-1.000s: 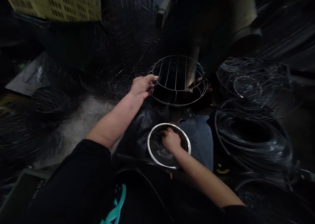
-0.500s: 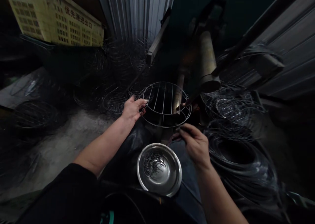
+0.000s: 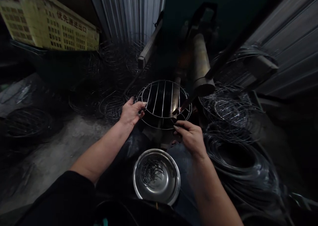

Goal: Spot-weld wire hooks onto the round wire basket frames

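Note:
My left hand point(image 3: 131, 112) is closed on the left edge of a round wire rack point(image 3: 162, 116), which has two rings and several parallel bars. At the rack's near right edge, my right hand point(image 3: 191, 135) is pinched, its fingertips by the rim; a small dark piece seems to be between them, too small to name. Right above those fingertips, the tip of a dark metal arm point(image 3: 185, 105) meets an upright metal rod point(image 3: 175, 97) at the rack. Below both hands sits a steel bowl point(image 3: 171, 183) with short bent wire pieces point(image 3: 152, 172) inside.
A thick cylinder point(image 3: 202, 64) and a bar point(image 3: 150, 49) of the machine project towards me. Coils of wire point(image 3: 248, 173) and more wire rings point(image 3: 231, 113) lie on the right. Further racks point(image 3: 111, 106) lie on the left, below a yellow crate point(image 3: 72, 34).
My right hand has moved up and left to the rack's near edge, its fingertips now by the rod. My left hand keeps its hold on the rack. The whole view has shifted slightly.

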Demonstrator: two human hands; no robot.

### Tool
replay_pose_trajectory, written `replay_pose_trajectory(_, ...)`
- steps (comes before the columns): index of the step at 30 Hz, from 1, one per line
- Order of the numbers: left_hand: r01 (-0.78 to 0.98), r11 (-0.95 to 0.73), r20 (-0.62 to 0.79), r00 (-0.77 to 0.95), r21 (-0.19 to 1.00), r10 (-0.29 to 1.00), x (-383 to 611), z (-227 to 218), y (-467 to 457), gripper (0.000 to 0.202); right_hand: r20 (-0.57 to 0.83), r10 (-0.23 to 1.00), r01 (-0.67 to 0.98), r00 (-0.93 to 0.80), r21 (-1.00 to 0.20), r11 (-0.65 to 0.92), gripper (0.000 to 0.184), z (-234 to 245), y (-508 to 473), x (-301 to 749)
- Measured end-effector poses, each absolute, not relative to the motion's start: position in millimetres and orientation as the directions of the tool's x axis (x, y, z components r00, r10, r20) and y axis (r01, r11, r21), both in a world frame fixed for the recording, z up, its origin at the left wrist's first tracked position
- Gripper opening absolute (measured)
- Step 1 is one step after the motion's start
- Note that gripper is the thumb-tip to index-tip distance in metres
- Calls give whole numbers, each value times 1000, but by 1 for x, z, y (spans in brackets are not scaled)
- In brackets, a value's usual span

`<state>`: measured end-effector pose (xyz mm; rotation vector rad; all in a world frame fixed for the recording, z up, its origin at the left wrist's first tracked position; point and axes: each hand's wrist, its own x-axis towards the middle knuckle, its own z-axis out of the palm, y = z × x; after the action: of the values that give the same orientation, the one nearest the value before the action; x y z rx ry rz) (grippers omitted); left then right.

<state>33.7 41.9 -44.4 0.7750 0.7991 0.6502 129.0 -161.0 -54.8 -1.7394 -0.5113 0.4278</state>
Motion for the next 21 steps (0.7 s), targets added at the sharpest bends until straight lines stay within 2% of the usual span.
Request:
replay_pose_trajectory(4,-223,551,-376,527,804,762,41,-39,39,100,24,474,178,880,-942,-283,24,-46,-152,130)
replay_pose_trajectory(9,-221,546,-378,517,808,768,48,-36,39,102,6,365,76,931,-981,-176,30,-41,-141,122)
replay_pose_trajectory(13,-214,536,-358,540,817,762,50,-37,41,102,22,277,38,961,-998,-52,27,-49,-141,117)
replay_pose_trajectory(21,-185,561,-387,553,807,738,58,-37,44,102,61,225,56,972,-998,31,28,-61,-145,113)
